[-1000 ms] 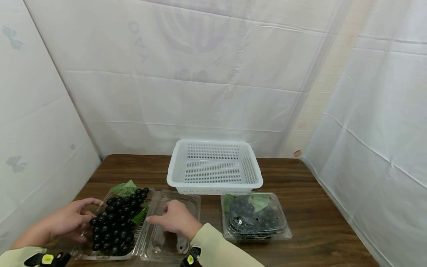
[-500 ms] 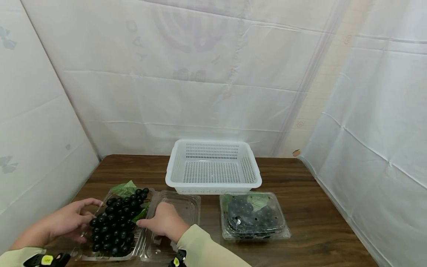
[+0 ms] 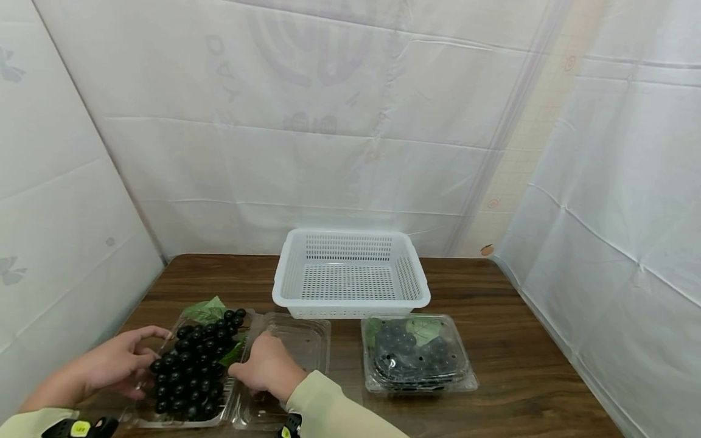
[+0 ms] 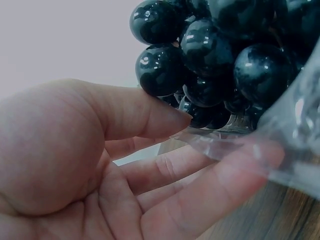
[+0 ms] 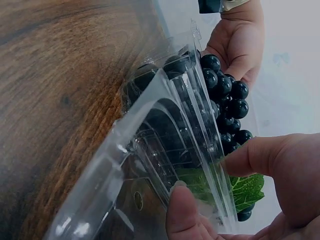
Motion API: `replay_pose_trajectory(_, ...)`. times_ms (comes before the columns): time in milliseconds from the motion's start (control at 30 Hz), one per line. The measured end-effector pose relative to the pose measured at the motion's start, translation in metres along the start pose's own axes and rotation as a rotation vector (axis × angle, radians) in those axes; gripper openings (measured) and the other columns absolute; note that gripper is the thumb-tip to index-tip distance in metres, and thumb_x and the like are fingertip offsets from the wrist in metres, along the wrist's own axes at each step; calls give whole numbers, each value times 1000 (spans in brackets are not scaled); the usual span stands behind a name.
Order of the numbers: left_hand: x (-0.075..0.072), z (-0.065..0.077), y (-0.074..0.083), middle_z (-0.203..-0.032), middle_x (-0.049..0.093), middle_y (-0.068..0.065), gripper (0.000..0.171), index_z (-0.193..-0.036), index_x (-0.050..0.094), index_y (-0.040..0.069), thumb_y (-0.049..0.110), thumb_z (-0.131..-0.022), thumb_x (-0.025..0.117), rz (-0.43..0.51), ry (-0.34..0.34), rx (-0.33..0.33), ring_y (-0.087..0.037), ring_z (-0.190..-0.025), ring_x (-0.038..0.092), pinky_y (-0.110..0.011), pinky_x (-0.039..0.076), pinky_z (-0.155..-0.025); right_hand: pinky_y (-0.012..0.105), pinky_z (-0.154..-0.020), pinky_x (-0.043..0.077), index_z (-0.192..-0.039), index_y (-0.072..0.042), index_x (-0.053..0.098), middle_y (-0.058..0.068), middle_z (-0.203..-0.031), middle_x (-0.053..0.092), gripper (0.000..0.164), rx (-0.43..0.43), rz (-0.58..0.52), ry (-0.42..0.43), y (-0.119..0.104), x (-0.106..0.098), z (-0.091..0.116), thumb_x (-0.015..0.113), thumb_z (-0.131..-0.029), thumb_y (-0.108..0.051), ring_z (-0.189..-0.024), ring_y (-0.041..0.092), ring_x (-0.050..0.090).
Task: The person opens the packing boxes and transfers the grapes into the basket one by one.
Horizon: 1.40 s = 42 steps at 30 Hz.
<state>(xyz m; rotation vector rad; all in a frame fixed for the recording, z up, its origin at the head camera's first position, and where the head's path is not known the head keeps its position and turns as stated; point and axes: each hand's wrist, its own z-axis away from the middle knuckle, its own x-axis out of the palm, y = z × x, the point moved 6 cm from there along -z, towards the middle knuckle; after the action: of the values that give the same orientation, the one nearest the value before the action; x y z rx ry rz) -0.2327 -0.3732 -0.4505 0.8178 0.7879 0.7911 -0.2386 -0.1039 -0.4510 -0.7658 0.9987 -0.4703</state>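
Note:
A bunch of black grapes (image 3: pixel 188 377) with green leaves (image 3: pixel 205 311) lies in the base of a clear plastic clamshell box (image 3: pixel 183 424), whose lid (image 3: pixel 313 340) is folded back to the right. On the box's left side, my left hand (image 3: pixel 117 362) pinches the rim; its thumb (image 4: pixel 150 111) lies against the grapes and its fingers reach under the plastic. My right hand (image 3: pixel 271 368) grips the base's wall on the lid side. In the right wrist view its thumb (image 5: pixel 255 157) is at the rim near a leaf, a finger (image 5: pixel 182 210) outside the wall.
A white perforated basket (image 3: pixel 350 304) stands behind the boxes. To the right sits a second clear box (image 3: pixel 418 383), closed over dark grapes and a leaf. White cloth sheets (image 3: pixel 328 152) enclose the wooden table (image 3: pixel 520 365) at the back and sides.
My right hand has moved left from over the lid to the grape-filled base and taken hold of its wall. The left hand stays at the box's left side.

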Motion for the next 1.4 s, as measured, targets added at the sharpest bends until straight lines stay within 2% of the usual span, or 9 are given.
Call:
replay_pose_trajectory(67,3,0,1,-69,45,-1,52,-150,23,-10,-4,-101,39,2,-3,4,-21,-68,56,-43,57,-61,32,-38,39,-128,10,63,3,-39,49,56,-1,-13,-13,0,0,1,75,-92,-32,-32,20,43)
replay_pose_trajectory(133,5,0,2,-69,44,0,51,-149,23,-10,-4,-101,39,2,-1,8,-19,-66,53,-43,56,-61,32,-43,45,-145,3,49,4,-43,55,69,-2,-24,-11,1,-1,1,75,-92,-31,-38,25,53)
replay_pose_trajectory(200,8,0,3,-69,45,0,51,-149,23,-11,-4,-101,39,-4,-2,20,-19,-66,53,-44,58,-61,32,-44,46,-151,3,42,5,-44,57,76,0,-30,-9,4,-1,1,75,-91,-31,-42,28,58)
replay_pose_trajectory(267,11,-1,4,-69,44,0,51,-149,23,-11,-4,-101,40,-3,-7,34,-19,-66,54,-45,59,-62,31,-42,44,-152,4,41,5,-44,58,77,-3,-36,-9,7,-2,0,74,-91,-30,-42,28,60)
replay_pose_trajectory(400,19,-3,6,-69,43,1,51,-149,23,-11,-3,-102,41,8,-12,50,-20,-67,56,-47,60,-63,32,-37,34,-154,6,36,6,-43,58,80,-3,-43,-9,15,-5,1,73,-91,-28,-35,23,50)
replay_pose_trajectory(533,27,-6,7,-69,44,1,51,-149,24,-10,-2,-102,42,0,9,46,-23,-70,61,-49,61,-63,32,-38,35,-155,5,35,6,-43,57,82,9,-38,0,23,-10,3,72,-91,-30,-32,18,43)
replay_pose_trajectory(767,39,-11,13,-89,68,-11,50,-147,26,-11,2,-103,47,-39,10,83,-30,-78,68,-50,62,-62,32,-39,34,-157,5,32,6,-44,54,83,13,-36,1,33,-20,10,71,-92,-28,-33,17,41)
replay_pose_trajectory(1033,49,-15,19,-89,68,-10,49,-146,29,-11,2,-103,47,-45,25,94,-29,-79,69,-49,63,-62,32,-41,31,-157,7,30,1,-43,45,83,-8,-46,-6,39,-29,15,72,-94,-28,-34,15,32)
replay_pose_trajectory(1400,57,-17,27,-91,69,-10,49,-147,29,-10,3,-104,48,-50,41,107,-29,-78,69,-49,63,-62,34,-42,32,-158,7,27,3,-45,48,88,-6,-33,0,44,-38,17,74,-93,-30,-36,17,35)
